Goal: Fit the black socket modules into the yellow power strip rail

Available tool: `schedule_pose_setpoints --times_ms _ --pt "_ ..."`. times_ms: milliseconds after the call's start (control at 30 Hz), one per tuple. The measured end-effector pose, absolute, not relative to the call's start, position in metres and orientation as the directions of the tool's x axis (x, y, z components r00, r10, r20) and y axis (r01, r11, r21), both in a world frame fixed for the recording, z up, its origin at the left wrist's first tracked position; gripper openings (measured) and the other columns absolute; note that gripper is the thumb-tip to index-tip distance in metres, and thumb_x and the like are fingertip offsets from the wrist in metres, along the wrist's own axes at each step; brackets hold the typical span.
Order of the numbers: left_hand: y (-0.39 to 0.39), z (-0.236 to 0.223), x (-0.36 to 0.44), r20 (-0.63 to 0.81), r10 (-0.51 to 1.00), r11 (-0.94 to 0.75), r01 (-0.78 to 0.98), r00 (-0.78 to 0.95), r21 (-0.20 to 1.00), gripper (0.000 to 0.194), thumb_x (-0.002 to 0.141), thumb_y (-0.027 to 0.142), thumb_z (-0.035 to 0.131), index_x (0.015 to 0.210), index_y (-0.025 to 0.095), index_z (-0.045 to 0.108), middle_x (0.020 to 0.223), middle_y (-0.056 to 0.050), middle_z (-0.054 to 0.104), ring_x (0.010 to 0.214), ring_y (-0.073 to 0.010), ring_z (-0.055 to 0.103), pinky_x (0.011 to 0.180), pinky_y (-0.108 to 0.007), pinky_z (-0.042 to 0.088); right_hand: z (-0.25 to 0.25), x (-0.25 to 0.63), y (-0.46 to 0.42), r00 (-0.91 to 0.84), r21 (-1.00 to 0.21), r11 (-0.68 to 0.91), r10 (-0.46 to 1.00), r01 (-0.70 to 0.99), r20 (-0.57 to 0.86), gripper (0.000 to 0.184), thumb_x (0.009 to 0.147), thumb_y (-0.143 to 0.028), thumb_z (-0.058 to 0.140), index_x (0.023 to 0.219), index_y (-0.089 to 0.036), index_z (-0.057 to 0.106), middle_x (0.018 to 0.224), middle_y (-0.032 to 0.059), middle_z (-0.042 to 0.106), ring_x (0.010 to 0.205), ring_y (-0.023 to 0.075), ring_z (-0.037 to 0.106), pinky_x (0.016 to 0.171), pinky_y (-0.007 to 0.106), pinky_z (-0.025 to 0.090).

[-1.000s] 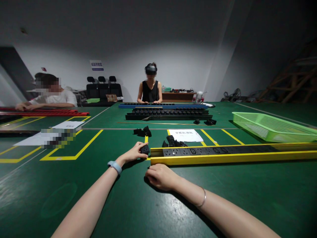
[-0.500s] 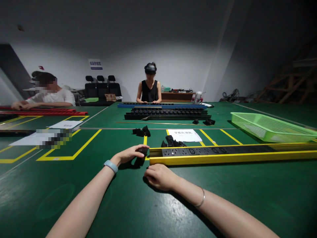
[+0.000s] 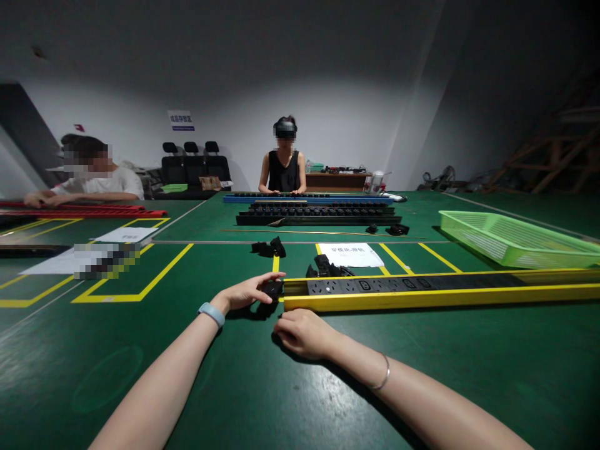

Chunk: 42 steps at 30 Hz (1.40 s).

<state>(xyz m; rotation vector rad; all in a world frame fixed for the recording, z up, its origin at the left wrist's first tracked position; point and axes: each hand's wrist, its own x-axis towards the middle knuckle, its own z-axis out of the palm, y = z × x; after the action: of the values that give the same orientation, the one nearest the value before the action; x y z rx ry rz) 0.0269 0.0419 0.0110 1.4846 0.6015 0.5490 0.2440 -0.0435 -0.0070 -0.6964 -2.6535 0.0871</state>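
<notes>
My left hand [image 3: 246, 292] has its thumb and fingers closed around a black socket module [image 3: 272, 289]. The module sits right at the left end of a long yellow rail [image 3: 356, 303]. Inside the rail runs a row of black socket modules [image 3: 387, 285], with a bare stretch of channel at its left end. My right hand [image 3: 304, 333] is curled against the table at the rail's near side, by that same end. Its fingertips are hidden, so whether they hold anything does not show. Loose black modules [image 3: 323, 267] lie just behind the rail, and more black pieces [image 3: 270, 247] lie farther back.
A green basket [image 3: 497, 240] stands at the right behind the rail. A printed sheet [image 3: 350, 255] lies near it. Black rails [image 3: 319, 215] and a blue rail [image 3: 375, 200] lie across the table. Two people sit there, one beside red rails [image 3: 94, 210] at left.
The black module in my left hand has turned and shifted slightly, showing more of its face near the rail's end. My right hand has stayed almost still.
</notes>
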Motion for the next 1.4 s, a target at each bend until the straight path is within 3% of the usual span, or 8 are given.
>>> schedule_pose_setpoints --times_ms 900,1400 --pt "0.029 0.015 0.039 0.013 0.738 -0.119 0.111 0.675 0.987 0.082 0.066 0.021 0.072 0.140 0.029 0.040 0.141 -0.005 0.045 0.128 -0.0260 0.044 0.111 -0.041 0.028 -0.006 0.244 -0.045 -0.792 -0.167 0.866 0.498 0.470 0.352 0.009 0.086 -0.021 0.051 0.090 -0.019 0.059 0.079 0.0013 0.062 0.066 0.0121 0.052 0.061 0.023 0.033" --pt "0.026 0.014 0.043 0.009 0.767 -0.071 0.072 0.642 0.995 0.092 0.066 0.022 0.076 0.146 0.029 0.030 0.135 -0.008 0.047 0.122 -0.0262 0.047 0.110 -0.043 0.027 -0.003 0.244 -0.046 -0.793 -0.178 0.864 0.503 0.471 0.344 0.008 0.086 -0.021 0.052 0.089 -0.019 0.059 0.079 0.0015 0.062 0.066 0.0122 0.053 0.061 0.023 0.034"
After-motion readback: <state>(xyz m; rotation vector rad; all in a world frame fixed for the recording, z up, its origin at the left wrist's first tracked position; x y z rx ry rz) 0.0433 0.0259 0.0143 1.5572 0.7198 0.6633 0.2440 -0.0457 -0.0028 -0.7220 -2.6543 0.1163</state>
